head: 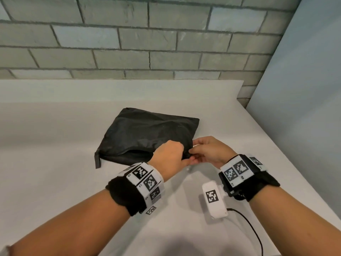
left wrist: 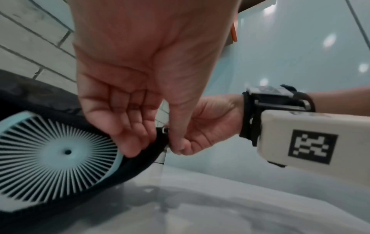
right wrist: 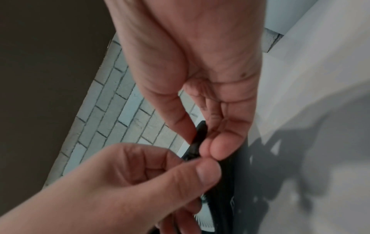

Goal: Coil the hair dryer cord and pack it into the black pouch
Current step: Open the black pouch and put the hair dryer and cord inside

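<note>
The black pouch (head: 147, 133) lies flat on the white table (head: 55, 145), its open side towards me. Inside it, the left wrist view shows the hair dryer's round pale-blue grille (left wrist: 60, 152) behind the pouch rim (left wrist: 140, 163). Both hands meet at the right end of the opening. My left hand (head: 184, 157) pinches the rim beside the small metal zip slider (left wrist: 165, 130). My right hand (head: 193, 154) pinches the pouch's black end tab (right wrist: 200, 136) between thumb and fingers. The cord is hidden.
A brick wall (head: 129, 43) backs the table and a pale panel (head: 304, 108) closes the right side. A white tagged box (head: 214, 198) hangs under my right wrist, and a thin black cable (head: 252, 230) trails from it towards me.
</note>
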`<state>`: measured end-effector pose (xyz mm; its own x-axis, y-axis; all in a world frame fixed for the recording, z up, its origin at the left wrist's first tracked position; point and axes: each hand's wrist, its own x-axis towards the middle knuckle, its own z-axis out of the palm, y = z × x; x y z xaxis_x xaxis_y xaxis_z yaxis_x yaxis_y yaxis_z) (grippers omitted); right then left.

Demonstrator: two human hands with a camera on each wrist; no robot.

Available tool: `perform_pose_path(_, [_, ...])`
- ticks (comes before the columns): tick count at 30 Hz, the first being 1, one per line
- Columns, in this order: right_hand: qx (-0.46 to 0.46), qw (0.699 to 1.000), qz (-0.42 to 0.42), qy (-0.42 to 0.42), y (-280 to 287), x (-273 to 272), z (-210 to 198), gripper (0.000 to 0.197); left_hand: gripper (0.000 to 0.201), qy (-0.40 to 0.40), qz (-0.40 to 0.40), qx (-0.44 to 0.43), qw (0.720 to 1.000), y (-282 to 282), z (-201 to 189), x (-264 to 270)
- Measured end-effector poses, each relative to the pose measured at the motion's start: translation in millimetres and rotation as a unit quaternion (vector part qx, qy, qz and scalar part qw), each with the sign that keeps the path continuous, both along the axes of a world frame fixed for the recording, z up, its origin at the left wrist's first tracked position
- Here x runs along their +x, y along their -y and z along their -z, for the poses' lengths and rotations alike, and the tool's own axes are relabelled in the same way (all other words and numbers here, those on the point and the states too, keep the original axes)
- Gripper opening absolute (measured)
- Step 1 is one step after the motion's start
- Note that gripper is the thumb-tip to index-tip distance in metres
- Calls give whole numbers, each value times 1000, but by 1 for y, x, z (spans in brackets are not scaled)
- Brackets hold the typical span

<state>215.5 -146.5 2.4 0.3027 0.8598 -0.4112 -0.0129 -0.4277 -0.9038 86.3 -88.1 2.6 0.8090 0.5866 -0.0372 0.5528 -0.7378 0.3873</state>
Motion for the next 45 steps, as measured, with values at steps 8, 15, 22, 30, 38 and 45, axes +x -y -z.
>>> perform_pose_path(8, [23,1000,3,6,1,-4,8,5,21,93,-29,-139,986,-9,14,-2])
perform_pose_path(15, [45,997,48,-37,4,0,13,20,23,145,-154,-289,934,-36,22,-33])
perform_pose_path(22, [-2,1000,15,-16,9,3,11,22,14,136,-188,-288,929,-67,17,-88])
perform_pose_path(30, [-19,997,-18,-72,-6,-42,11,6,22,120,-69,-266,954,-41,20,-68])
perform_pose_path(38, [-24,998,34,-53,11,-13,16,47,21,68,-190,-226,953,-70,29,-96])
perform_pose_path(45, [-44,999,16,-17,29,12,16,48,18,50,-338,-216,915,-118,22,-151])
